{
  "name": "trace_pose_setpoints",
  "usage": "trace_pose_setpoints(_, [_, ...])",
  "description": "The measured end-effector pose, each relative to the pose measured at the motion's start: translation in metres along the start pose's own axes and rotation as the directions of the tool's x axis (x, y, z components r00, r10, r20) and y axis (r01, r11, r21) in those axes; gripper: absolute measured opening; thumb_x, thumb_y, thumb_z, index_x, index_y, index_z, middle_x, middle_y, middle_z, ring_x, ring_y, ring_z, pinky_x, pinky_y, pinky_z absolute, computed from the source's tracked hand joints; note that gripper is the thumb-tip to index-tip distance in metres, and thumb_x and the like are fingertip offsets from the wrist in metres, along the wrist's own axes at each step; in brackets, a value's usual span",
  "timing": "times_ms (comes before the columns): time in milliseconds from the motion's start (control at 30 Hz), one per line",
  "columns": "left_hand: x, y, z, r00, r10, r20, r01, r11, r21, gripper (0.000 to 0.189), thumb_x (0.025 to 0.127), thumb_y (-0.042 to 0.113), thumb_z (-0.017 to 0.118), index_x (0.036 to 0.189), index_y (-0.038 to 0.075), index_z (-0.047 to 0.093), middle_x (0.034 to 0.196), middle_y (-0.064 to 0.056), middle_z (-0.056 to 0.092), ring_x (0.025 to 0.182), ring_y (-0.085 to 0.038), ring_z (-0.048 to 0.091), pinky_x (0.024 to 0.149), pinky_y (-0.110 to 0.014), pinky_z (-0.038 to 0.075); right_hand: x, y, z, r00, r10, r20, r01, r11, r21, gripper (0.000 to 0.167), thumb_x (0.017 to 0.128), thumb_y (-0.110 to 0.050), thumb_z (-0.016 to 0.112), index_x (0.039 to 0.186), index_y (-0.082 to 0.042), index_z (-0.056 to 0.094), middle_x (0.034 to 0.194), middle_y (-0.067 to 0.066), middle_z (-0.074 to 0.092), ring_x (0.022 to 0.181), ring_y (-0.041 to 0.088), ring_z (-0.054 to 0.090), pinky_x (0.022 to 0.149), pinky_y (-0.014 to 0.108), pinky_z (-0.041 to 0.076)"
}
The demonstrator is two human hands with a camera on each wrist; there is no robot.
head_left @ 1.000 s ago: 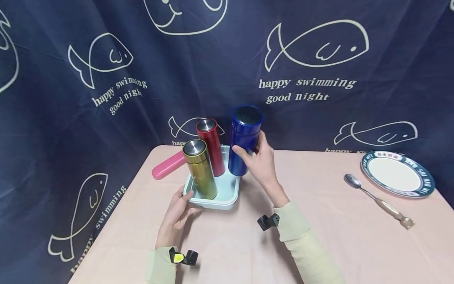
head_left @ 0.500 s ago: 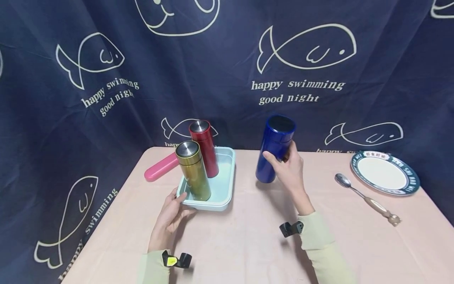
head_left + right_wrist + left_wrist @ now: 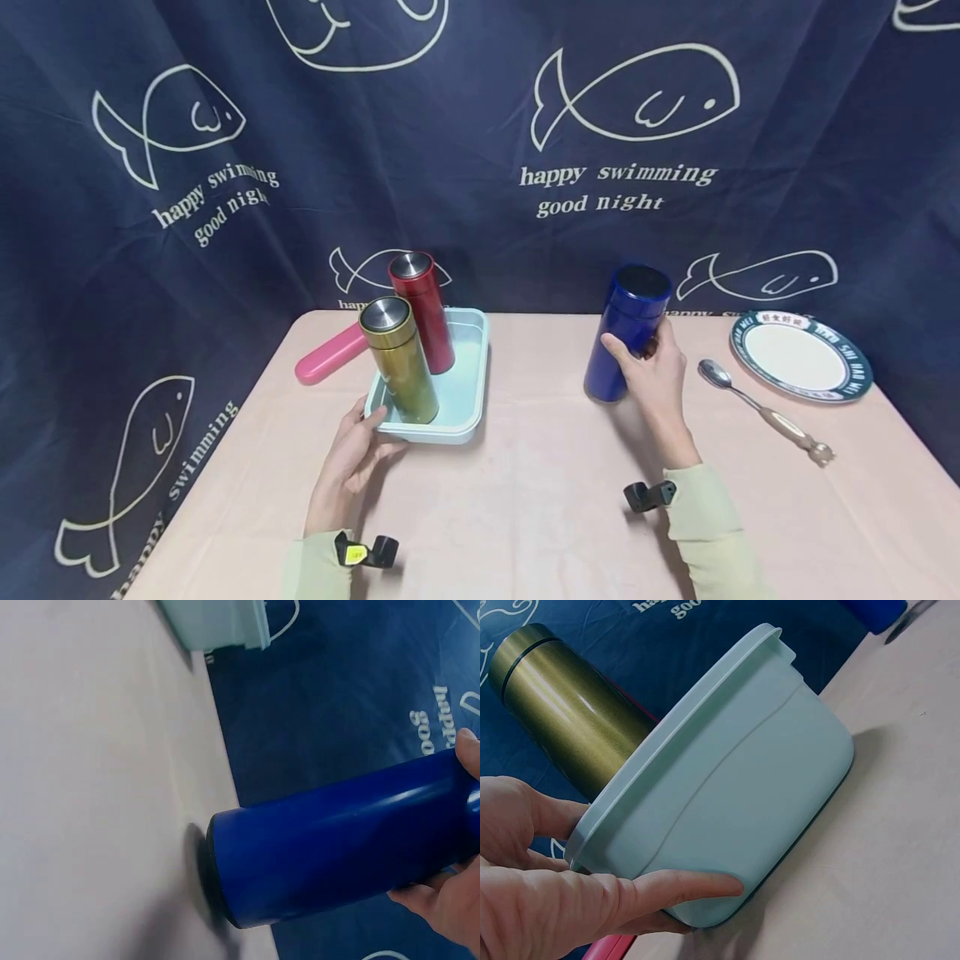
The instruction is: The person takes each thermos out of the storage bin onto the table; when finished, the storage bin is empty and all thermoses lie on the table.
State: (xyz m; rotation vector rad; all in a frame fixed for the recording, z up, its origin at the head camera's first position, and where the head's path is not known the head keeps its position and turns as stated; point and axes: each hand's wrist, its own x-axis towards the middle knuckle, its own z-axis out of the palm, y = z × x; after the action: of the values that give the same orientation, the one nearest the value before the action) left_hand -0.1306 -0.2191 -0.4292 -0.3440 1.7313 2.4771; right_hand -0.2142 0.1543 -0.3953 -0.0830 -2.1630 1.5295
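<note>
My right hand (image 3: 657, 375) grips a blue thermos bottle (image 3: 622, 337) with a black lid, to the right of the basin. In the right wrist view the bottle's base (image 3: 225, 870) is close over the table, with a shadow beside it. My left hand (image 3: 352, 446) holds the near left corner of a pale mint basin (image 3: 468, 375), fingers along its outer wall (image 3: 727, 787) in the left wrist view. Inside the basin stand a gold thermos bottle (image 3: 405, 371) and, behind it, a red thermos bottle (image 3: 429, 312), both with silver lids.
A pink rounded object (image 3: 330, 354) lies left of the basin, partly hidden behind the gold bottle. At right lie a spoon (image 3: 772, 417) and a white plate (image 3: 798, 358) with a dark green patterned rim. A navy fish-print curtain (image 3: 450, 167) hangs behind the pink table (image 3: 525, 500).
My right hand has carried the blue bottle from above the basin's right side out to the right and lower, toward the table. The left hand keeps its hold on the basin.
</note>
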Motion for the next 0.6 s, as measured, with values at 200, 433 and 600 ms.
trace_pose_setpoints(200, [-0.002, 0.001, -0.001, 1.0, 0.008, 0.003, -0.008, 1.0, 0.011, 0.053, 0.106, 0.009, 0.027, 0.154, -0.002, 0.006, 0.156, -0.032, 0.014, 0.135, -0.049, 0.032, 0.095, -0.059, 0.047, -0.002, 0.015, -0.005, 0.999, 0.026, -0.026, -0.027, 0.999, -0.039, 0.059, 0.083, -0.025, 0.079, 0.131, -0.004, 0.052, 0.117, 0.018, 0.067, 0.088, -0.004, 0.055, 0.076, 0.007, 0.045])
trace_pose_setpoints(433, [-0.002, 0.003, 0.0, 1.0, -0.012, 0.014, 0.012, 1.0, 0.008, 0.054, 0.106, 0.01, 0.026, 0.155, 0.0, 0.003, 0.158, -0.03, 0.012, 0.137, -0.048, 0.031, 0.097, -0.058, 0.047, -0.001, 0.017, -0.007, 1.0, 0.021, -0.015, -0.021, 0.999, -0.045, 0.062, 0.083, -0.027, 0.078, 0.133, -0.004, 0.051, 0.119, 0.019, 0.066, 0.101, 0.023, 0.064, 0.079, 0.011, 0.046])
trace_pose_setpoints(600, [-0.001, 0.003, 0.001, 1.0, -0.011, 0.009, 0.011, 1.0, 0.017, 0.055, 0.106, 0.01, 0.026, 0.155, 0.0, 0.003, 0.157, -0.03, 0.013, 0.135, -0.048, 0.033, 0.097, -0.056, 0.048, -0.001, 0.019, -0.007, 1.0, 0.009, -0.007, -0.01, 0.998, -0.057, 0.063, 0.084, -0.028, 0.077, 0.134, -0.003, 0.049, 0.12, 0.021, 0.065, 0.106, 0.032, 0.064, 0.08, 0.013, 0.045])
